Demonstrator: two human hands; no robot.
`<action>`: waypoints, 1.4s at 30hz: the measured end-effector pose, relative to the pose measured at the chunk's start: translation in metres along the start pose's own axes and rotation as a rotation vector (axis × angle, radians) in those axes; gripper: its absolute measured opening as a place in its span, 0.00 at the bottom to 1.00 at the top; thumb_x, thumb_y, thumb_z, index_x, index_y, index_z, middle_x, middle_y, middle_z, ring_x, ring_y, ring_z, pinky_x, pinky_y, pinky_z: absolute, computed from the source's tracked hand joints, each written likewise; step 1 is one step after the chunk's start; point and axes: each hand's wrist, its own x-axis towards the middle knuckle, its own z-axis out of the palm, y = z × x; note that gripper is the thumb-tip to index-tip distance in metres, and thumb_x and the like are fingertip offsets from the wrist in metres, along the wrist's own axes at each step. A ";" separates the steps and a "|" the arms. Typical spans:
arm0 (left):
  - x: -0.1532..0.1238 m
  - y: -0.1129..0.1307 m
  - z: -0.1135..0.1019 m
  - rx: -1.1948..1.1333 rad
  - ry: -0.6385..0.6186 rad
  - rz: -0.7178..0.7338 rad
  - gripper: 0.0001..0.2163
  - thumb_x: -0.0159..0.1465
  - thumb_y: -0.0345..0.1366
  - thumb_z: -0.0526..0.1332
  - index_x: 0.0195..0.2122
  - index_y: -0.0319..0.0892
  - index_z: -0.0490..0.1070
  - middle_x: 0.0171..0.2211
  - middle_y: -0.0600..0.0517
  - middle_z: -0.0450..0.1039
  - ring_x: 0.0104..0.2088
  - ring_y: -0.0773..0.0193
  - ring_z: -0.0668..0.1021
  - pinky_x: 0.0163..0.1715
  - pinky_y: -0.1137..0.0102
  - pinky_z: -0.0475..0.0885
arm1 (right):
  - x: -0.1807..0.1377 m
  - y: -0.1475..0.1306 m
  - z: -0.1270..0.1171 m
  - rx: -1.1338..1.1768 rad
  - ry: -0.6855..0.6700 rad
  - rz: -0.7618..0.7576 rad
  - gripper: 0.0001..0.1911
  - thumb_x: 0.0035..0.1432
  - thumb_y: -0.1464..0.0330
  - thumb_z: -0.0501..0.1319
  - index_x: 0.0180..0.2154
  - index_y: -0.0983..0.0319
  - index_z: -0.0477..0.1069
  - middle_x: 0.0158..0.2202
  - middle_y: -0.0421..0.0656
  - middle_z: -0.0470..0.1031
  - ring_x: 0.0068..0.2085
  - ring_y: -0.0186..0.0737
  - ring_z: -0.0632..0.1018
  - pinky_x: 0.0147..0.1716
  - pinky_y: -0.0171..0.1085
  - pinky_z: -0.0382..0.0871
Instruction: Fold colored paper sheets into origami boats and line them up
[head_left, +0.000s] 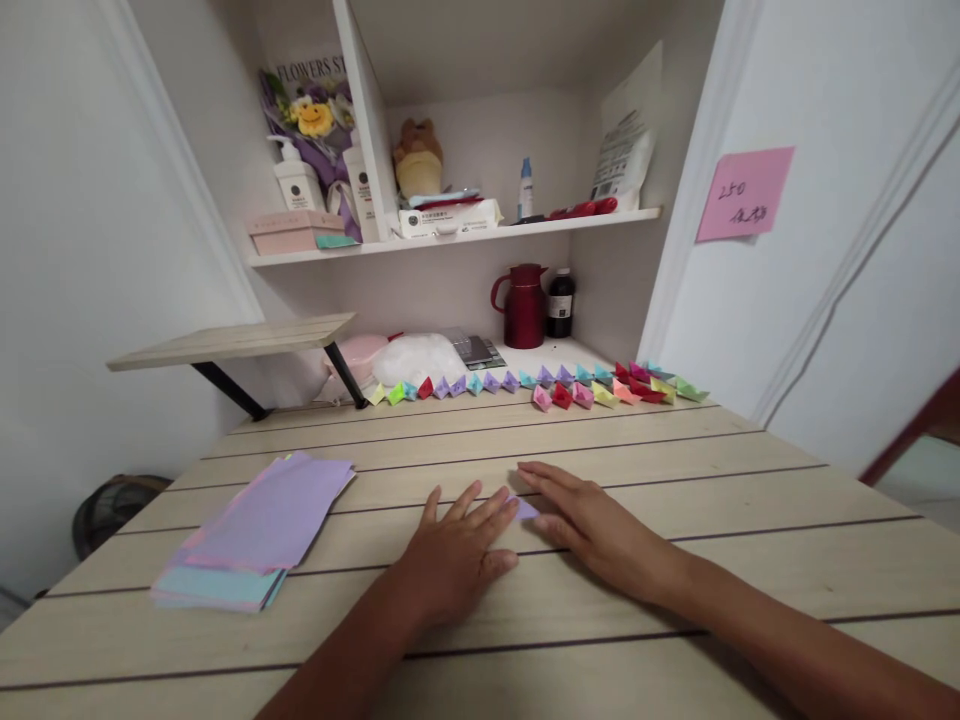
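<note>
Tabletop (712,630), pale wood with dark lines running across it. Purple paper piece (526,508), one, small, mostly hidden by fingers; lies mid-tabletop, about halfway between the left and right edges. Left hand (461,555), palm down and flat, fingers spread, fingertips over the left part of the piece; nothing seen gripped. Right hand (596,520), fingers extended and together, thumb held apart, the piece showing beside the thumb; whether it pinches any paper cannot be told. Paper stack (270,515), purple sheets over pink and light blue ones, loosely squared; lies toward the tabletop's left edge, well apart from the hands. Folded paper boats (491,382), many, in purple, blue, red, pink, yellow and green; lined along the far edge, doubled up toward the far right corner. Raised wooden stand (232,338) on black legs, at the far left corner. Red jug (524,310), handle to the left, with a dark bottle (560,305) just beside it, both beyond the far edge. Pink note (746,195), handwritten, on the wall to the right.
</note>
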 end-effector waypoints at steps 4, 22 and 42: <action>0.000 0.005 -0.002 0.008 0.000 -0.040 0.25 0.69 0.48 0.46 0.66 0.54 0.45 0.68 0.55 0.44 0.68 0.52 0.45 0.61 0.39 0.37 | -0.020 -0.013 0.005 -0.148 -0.119 -0.032 0.31 0.66 0.54 0.50 0.66 0.56 0.49 0.67 0.45 0.55 0.66 0.53 0.56 0.61 0.57 0.51; -0.017 0.002 0.006 0.066 0.066 -0.102 0.28 0.66 0.48 0.52 0.66 0.52 0.48 0.67 0.54 0.48 0.67 0.50 0.50 0.62 0.40 0.37 | -0.014 -0.025 -0.008 -0.343 -0.180 -0.027 0.27 0.64 0.59 0.53 0.62 0.58 0.59 0.63 0.48 0.62 0.61 0.56 0.65 0.53 0.55 0.62; -0.027 0.018 -0.011 -0.042 0.045 -0.213 0.25 0.65 0.42 0.51 0.64 0.52 0.56 0.67 0.54 0.49 0.67 0.47 0.50 0.60 0.39 0.45 | 0.024 0.001 -0.012 -0.048 -0.073 0.050 0.12 0.49 0.68 0.65 0.40 0.55 0.73 0.38 0.40 0.78 0.40 0.42 0.76 0.39 0.37 0.65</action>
